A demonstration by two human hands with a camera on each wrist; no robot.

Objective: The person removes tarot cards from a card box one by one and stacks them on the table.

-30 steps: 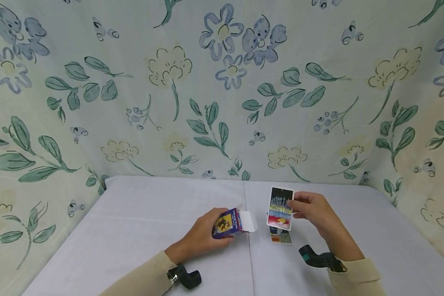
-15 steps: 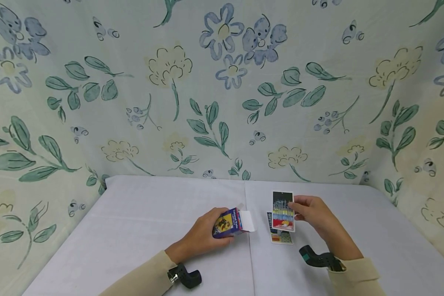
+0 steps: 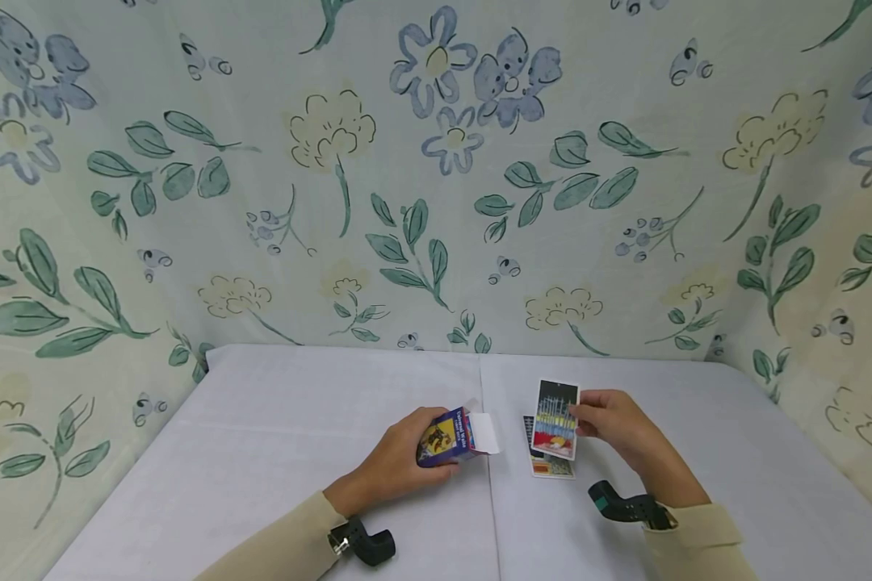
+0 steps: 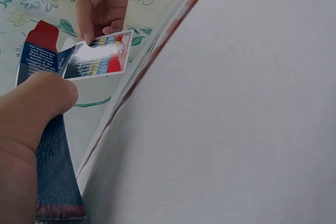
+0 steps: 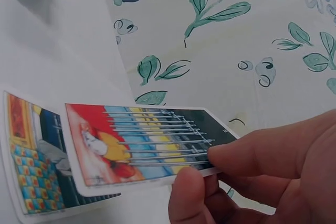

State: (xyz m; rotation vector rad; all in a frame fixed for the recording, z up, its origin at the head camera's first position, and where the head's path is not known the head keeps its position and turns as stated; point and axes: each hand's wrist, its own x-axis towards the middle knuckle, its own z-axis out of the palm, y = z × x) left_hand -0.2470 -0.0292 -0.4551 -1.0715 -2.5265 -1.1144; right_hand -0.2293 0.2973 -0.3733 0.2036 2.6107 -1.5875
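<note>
My left hand (image 3: 388, 464) grips a dark blue card box (image 3: 442, 438), tilted, its white flap (image 3: 484, 434) hanging open to the right. In the left wrist view the thumb (image 4: 50, 95) presses the side of the box, which bears white print. My right hand (image 3: 621, 420) pinches a tarot card (image 3: 555, 415) by its right edge; swords over a red figure show on its face. Below it is another tarot card (image 3: 552, 468), partly covered. In the right wrist view that lower card (image 5: 37, 166) shows a checkered quilt pattern.
A white cloth covers the table (image 3: 298, 420). Behind it hangs a floral curtain (image 3: 262, 202), which also runs along both sides. A black wrist camera (image 3: 366, 545) sits on the left wrist, another wrist camera (image 3: 628, 506) on the right.
The right hand has lowered the pinched card slightly toward me, so it covers more of the card below. My left hand and the box have stayed in place.
</note>
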